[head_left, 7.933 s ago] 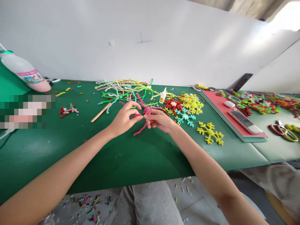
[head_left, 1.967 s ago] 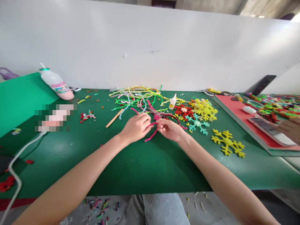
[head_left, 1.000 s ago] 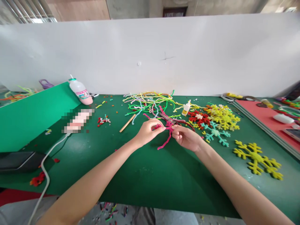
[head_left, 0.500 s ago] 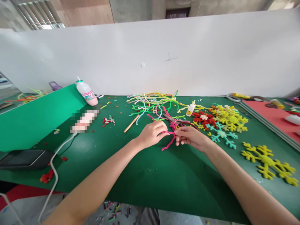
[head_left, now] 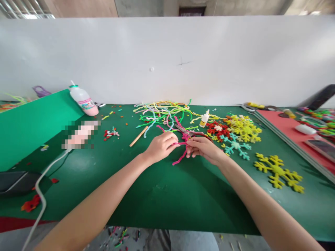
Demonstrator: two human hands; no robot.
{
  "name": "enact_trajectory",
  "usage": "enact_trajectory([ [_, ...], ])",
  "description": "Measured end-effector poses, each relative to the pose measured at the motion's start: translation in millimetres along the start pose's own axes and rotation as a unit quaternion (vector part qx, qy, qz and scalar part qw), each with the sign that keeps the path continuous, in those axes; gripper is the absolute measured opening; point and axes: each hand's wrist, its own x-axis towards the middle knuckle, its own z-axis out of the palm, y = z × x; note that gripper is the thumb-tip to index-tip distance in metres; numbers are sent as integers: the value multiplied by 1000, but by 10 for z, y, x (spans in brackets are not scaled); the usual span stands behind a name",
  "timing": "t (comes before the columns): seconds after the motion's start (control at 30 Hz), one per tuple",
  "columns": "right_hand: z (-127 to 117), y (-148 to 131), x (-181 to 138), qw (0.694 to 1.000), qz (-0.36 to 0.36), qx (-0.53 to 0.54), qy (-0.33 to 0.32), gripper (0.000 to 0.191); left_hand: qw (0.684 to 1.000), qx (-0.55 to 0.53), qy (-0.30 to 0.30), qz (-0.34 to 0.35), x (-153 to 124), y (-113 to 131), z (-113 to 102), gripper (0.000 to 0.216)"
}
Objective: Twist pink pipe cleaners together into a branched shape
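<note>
My left hand (head_left: 162,146) pinches one arm of a bright pink pipe-cleaner piece (head_left: 179,160) between thumb and fingers. Close beside it, my right hand (head_left: 202,147) grips the same piece near its middle, fingers curled. Several pink arms stick out, one pointing down toward me and one up and away. A pair of scissors (head_left: 194,133) with dark red handles is just behind my right hand; whether that hand touches them I cannot tell. Beyond lies a tangle of coloured pipe cleaners (head_left: 167,112). Left of my left hand is a wooden stick (head_left: 138,136).
A small glue bottle (head_left: 204,119) stands beyond my right hand. To the right are a yellow snowflake pile (head_left: 246,129), a red snowflake (head_left: 215,127), a teal one (head_left: 236,145) and a single yellow one (head_left: 278,170). A pink-filled bottle (head_left: 85,101) and white cable (head_left: 43,195) are left.
The view has turned slightly right, so things on the table appear further left. Both hands keep hold of the pink pipe-cleaner piece in nearly the same pose.
</note>
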Motion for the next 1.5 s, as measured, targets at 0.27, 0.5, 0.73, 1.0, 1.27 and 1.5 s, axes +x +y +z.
enact_trajectory([
  [0.27,8,-10,31,992,-3,124,-21,21,998,36,44,22,0,-29,-8,6],
  [0.5,-7,-36,-3,988,-25,149,-38,17,997,50,49,33,10,-34,-20,7],
  [0.73,-39,-10,14,995,-26,98,-18,20,999,25,38,30,7,-12,-9,7],
  [1.0,-52,-1,12,998,-47,34,2,26,946,-209,-32,-244,129,86,-86,23],
  [1.27,-60,-9,32,973,-160,-156,49,23,714,-501,-109,-477,157,5,-124,23],
  [1.5,-39,-7,32,994,-95,-18,49,24,893,-316,-25,-321,148,52,-89,36],
])
